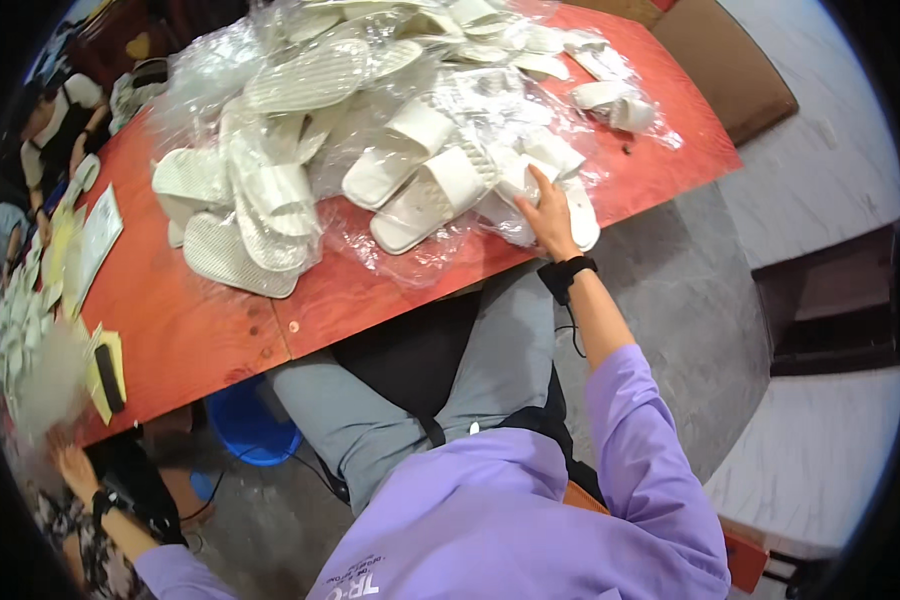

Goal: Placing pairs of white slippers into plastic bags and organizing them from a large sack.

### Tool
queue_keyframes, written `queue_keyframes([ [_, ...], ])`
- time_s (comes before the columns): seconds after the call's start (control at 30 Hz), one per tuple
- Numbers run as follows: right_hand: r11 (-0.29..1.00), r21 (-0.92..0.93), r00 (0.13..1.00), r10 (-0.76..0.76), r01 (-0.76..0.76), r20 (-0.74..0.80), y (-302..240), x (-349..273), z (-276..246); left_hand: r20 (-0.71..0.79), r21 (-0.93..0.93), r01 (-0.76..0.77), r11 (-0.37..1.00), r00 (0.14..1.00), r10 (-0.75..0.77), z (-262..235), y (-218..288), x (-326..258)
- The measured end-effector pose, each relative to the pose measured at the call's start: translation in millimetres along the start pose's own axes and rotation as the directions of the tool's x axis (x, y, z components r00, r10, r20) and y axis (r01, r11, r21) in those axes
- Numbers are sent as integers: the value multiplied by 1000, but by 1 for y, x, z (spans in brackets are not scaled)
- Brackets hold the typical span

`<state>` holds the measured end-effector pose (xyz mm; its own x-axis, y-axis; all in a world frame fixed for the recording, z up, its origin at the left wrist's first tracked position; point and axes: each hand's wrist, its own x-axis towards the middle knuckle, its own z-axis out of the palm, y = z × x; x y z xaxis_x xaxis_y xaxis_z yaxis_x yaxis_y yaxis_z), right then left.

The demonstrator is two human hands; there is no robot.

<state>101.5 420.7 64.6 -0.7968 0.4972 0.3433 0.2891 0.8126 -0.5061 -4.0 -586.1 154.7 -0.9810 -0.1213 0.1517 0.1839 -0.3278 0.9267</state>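
My right hand [550, 215] reaches over the red table's front edge onto a pile of white slippers. Its thumb and index finger are spread apart against a plastic-wrapped slipper [515, 180], and its other fingers are mostly hidden. Another white slipper [582, 215] lies just right of the hand. Left of it is a pair of white slippers [430, 200], toes away from me. My left hand [74, 470] is stretched far out to the lower left, by the table's left corner. A smeared, pale patch covers its fingertips, so whether it holds anything is hidden.
The red table [210, 350] carries more bagged slippers [310, 75] further back. A black strip on yellow paper [110, 375] and a white sheet [100, 235] lie at left. People sit at the left side. A blue bucket [250, 425] stands below; a brown chair back [720, 65] is at right.
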Motion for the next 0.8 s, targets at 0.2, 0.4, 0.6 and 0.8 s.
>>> queue_keyframes([
  [0.2, 823, 539, 982, 176, -182, 62, 8, 29, 4, 72, 790, -3, 613, 993, -88, 214, -97, -83],
  [0.4, 719, 656, 973, 180, -231, 144, 7, 27, -37, 140, 418, 424, 804, 844, -518, 432, -180, -122],
  [0.6, 737, 652, 984, 154, -178, 95, -21, 36, -9, 33, 672, -109, 733, 993, 118, 497, -283, -52],
  [0.8, 807, 566, 951, -18, -168, 307, 25, 53, 20, -127, 964, 155, 217, 982, -140, 572, -271, -33],
])
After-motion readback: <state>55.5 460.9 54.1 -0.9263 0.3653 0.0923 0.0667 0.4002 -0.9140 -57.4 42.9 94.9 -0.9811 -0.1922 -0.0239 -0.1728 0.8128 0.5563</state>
